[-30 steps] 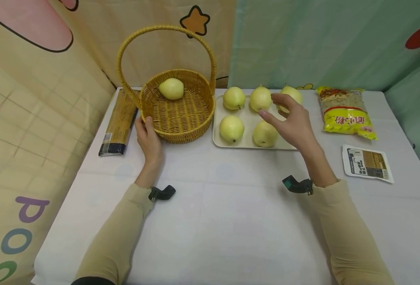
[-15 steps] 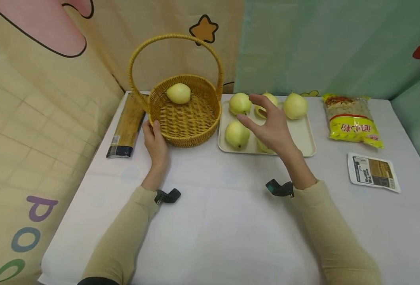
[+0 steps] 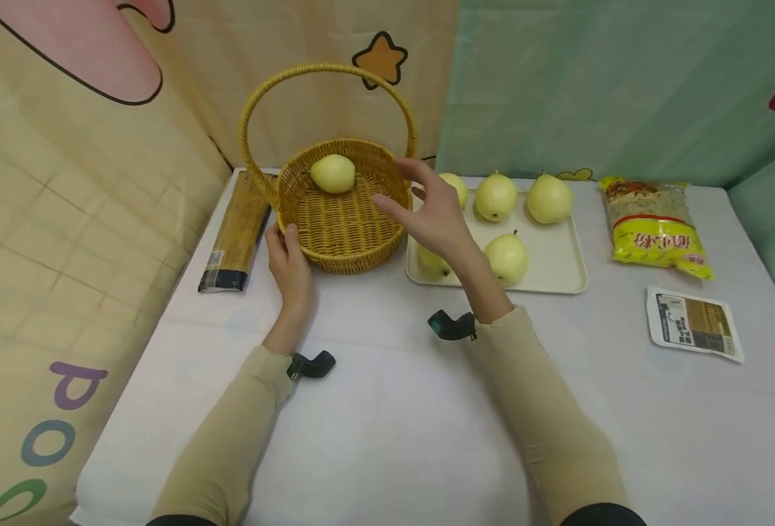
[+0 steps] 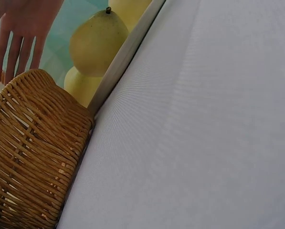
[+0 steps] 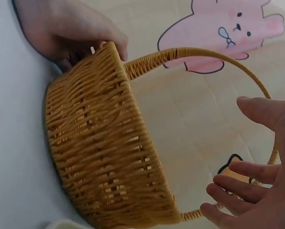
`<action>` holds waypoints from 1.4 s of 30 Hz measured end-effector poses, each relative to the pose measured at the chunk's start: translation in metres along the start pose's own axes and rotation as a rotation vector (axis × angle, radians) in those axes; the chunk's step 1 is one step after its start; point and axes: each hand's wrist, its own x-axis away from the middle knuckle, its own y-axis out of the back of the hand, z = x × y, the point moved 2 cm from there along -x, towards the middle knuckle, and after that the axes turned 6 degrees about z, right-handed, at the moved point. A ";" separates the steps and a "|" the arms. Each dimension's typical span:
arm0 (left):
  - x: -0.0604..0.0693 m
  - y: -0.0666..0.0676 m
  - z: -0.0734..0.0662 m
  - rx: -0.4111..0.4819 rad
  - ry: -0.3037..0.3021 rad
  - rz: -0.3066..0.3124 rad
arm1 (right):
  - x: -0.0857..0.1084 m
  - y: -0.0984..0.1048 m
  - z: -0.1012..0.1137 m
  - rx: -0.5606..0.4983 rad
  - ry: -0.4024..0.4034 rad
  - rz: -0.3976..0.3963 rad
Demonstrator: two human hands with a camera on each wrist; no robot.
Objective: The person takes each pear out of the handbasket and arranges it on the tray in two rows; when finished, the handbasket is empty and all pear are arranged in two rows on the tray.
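A yellow wicker basket (image 3: 344,252) with a tall hoop handle stands at the back left, and one pale green pear (image 3: 333,174) lies inside it. My left hand (image 3: 291,277) grips the basket's left side; in the right wrist view its thumb (image 5: 118,43) hooks over the rim. Over the basket's right rim hovers my right hand (image 3: 436,215), fingers spread and holding nothing. Beside the basket, a cream tray (image 3: 551,274) carries several pears, among them a front pear (image 3: 507,258) and a back-right pear (image 3: 550,199). My right hand and forearm partly cover the two left pears.
Left of the basket lies a flat brown package (image 3: 232,241) with a dark end. To the tray's right are a yellow bag (image 3: 653,226) and a small white-and-brown packet (image 3: 695,323). A printed curtain (image 3: 558,88) hangs behind the white-covered table (image 3: 387,409).
My right hand has moved left from above the tray to the basket's right rim, fingers still spread. My left hand stays on the basket. The view has shifted slightly.
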 end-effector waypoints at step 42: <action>0.001 -0.001 0.000 -0.016 0.016 -0.006 | -0.103 -0.085 -0.015 0.093 -0.138 0.232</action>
